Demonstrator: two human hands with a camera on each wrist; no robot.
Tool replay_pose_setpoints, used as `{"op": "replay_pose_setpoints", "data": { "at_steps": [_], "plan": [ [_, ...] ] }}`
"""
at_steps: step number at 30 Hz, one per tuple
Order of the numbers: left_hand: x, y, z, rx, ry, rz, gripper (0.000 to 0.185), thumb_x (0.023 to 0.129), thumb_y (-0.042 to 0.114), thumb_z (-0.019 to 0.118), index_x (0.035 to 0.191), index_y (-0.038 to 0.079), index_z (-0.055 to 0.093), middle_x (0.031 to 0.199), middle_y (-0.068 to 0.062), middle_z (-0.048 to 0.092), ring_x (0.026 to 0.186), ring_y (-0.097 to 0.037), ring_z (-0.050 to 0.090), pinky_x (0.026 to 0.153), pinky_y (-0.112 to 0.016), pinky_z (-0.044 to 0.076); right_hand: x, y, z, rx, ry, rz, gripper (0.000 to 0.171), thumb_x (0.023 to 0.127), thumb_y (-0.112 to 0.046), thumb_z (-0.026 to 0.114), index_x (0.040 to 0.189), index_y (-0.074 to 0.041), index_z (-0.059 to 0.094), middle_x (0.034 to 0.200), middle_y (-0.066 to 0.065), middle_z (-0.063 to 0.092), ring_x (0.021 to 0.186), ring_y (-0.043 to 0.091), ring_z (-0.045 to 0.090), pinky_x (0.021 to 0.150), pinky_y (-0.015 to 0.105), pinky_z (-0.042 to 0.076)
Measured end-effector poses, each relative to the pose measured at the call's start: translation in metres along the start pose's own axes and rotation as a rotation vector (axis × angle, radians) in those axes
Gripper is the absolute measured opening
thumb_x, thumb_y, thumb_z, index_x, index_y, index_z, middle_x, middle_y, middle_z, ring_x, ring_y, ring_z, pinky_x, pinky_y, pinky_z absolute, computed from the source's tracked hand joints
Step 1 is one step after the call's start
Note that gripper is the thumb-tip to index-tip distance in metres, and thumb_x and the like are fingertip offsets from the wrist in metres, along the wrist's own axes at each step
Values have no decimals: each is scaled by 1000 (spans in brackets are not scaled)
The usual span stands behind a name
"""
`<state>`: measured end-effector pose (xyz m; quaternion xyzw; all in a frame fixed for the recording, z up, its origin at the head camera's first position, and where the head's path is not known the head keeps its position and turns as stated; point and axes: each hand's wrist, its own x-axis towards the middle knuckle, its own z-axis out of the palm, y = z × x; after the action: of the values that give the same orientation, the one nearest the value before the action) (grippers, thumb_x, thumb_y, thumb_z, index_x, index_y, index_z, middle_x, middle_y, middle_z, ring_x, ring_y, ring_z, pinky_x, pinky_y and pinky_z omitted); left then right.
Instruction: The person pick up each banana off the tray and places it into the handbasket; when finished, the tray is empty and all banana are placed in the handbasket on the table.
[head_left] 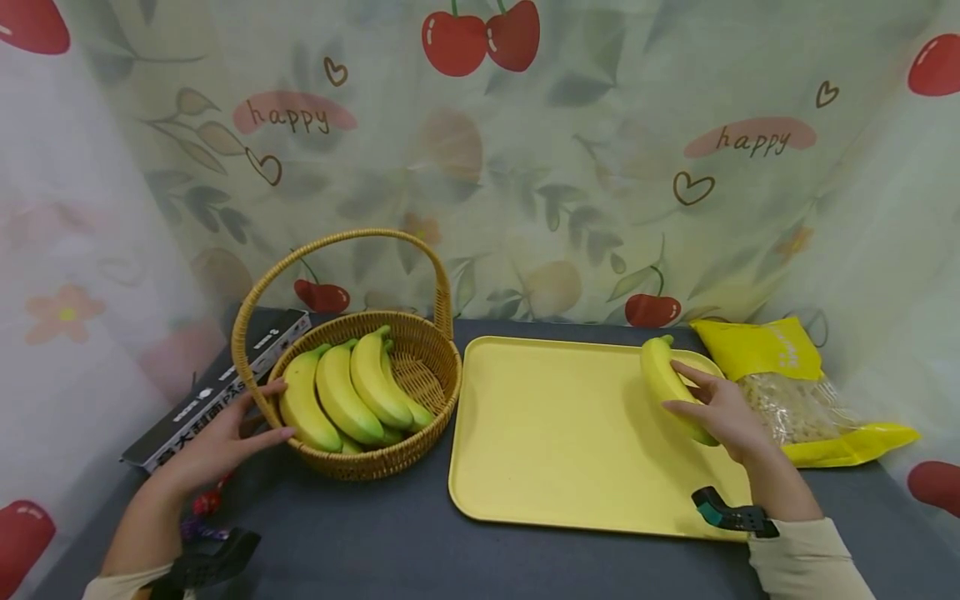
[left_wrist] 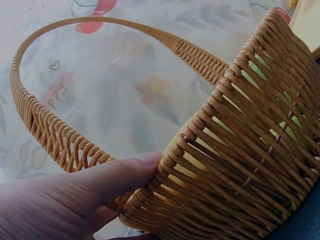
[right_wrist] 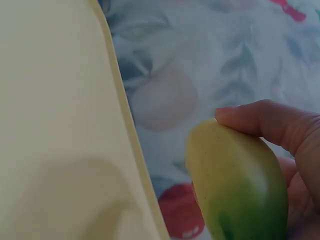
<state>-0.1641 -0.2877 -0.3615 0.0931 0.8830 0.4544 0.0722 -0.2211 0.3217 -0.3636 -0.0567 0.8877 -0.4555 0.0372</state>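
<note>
A wicker basket (head_left: 375, 467) with a tall arched handle stands on the left. Several bananas (head_left: 347, 387), yellow with green tips, lie inside it. My left hand (head_left: 213, 442) holds the basket's left side at the foot of the handle. In the left wrist view, the thumb of that hand (left_wrist: 105, 182) presses on the woven rim. Over the right part of a yellow tray (head_left: 547, 433), my right hand (head_left: 723, 412) grips a single banana (head_left: 663, 379) between thumb and fingers. Its rounded green end (right_wrist: 240, 190) points toward the right wrist camera.
Right of the tray lies a yellow bag (head_left: 795, 392) with a see-through window. A long dark box (head_left: 213, 408) lies behind and left of the basket. Small red and purple items (head_left: 206, 504) are beside the left forearm. Printed curtains (head_left: 525, 208) enclose the dark table (head_left: 360, 542).
</note>
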Motion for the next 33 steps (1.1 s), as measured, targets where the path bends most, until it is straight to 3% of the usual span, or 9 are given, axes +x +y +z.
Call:
{"op": "replay_pose_setpoints", "data": {
  "at_steps": [3, 8, 11, 20, 27, 33],
  "plan": [
    [0, 0, 0, 2, -1, 8, 73, 94, 27, 57, 146, -2, 15, 152, -30, 8, 129, -59, 23, 99, -64, 37, 2, -18, 14, 15, -27, -60, 73, 87, -25, 66, 146, -7, 29, 147, 26, 31, 94, -12, 51, 72, 16, 54],
    [-2, 1, 0, -16, -6, 25, 73, 94, 24, 56, 147, -3, 13, 151, -31, 6, 129, -59, 22, 99, -62, 38, 9, -49, 40, 22, -103, -162, 71, 85, -21, 68, 144, -5, 33, 146, 23, 35, 116, 29, 52, 72, 17, 52],
    [-2, 0, 0, -18, -7, 27, 73, 94, 24, 56, 146, -3, 13, 151, -31, 7, 129, -59, 22, 99, -62, 38, 13, -67, 56, 45, -155, -220, 70, 84, -17, 69, 144, -4, 34, 147, 22, 34, 123, 41, 46, 73, 16, 51],
    [-1, 0, 0, -20, -8, 26, 73, 94, 24, 56, 146, -3, 14, 151, -30, 8, 129, -59, 22, 100, -62, 36, 18, -114, 102, 116, -308, -372, 70, 81, -10, 71, 142, -2, 37, 148, 19, 34, 127, 38, 43, 80, 17, 50],
    [0, -1, -1, -28, -14, 14, 73, 94, 26, 56, 147, -2, 13, 152, -29, 9, 130, -59, 21, 99, -63, 37, 29, -146, 133, 66, -407, -454, 70, 82, -13, 71, 142, -4, 37, 148, 14, 36, 130, 31, 43, 94, 28, 48],
    [0, -1, -1, -31, -12, 4, 74, 94, 27, 56, 147, -2, 14, 152, -29, 9, 130, -59, 20, 99, -63, 36, 48, -177, 161, 28, -452, -443, 69, 82, -12, 71, 142, -7, 37, 148, 12, 36, 132, 29, 41, 93, 30, 46]
  ]
}}
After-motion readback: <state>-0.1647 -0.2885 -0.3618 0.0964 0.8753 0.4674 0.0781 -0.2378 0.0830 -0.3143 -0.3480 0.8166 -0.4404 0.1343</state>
